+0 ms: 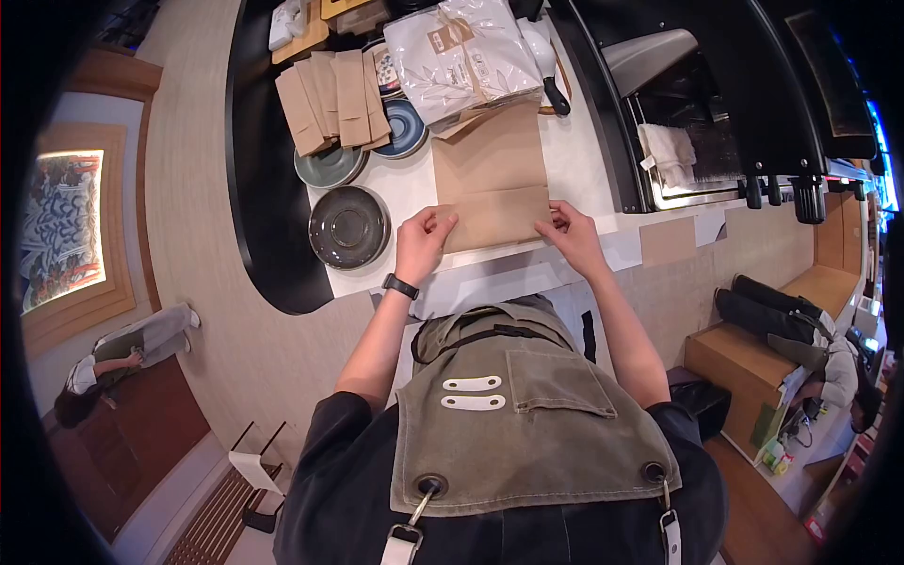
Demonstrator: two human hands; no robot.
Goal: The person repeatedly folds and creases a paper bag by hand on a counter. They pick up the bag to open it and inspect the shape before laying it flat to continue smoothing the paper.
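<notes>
A flat brown paper bag (490, 169) lies on the white counter (579, 160) in front of me. Its near end is folded over into a band. My left hand (422, 240) pinches the left end of that fold, with a black watch on the wrist. My right hand (570, 235) pinches the right end of the fold. The bag's far end is tucked under clear plastic packets (461, 56) with brown labels.
Several folded brown paper bags (334, 99) lie fanned over grey and blue plates (350, 226) at the left. A black-handled scoop (551, 66) rests by the packets. At the right stands a machine with a drip tray and white cloth (670, 151). Another person (113, 363) sits on the floor far left.
</notes>
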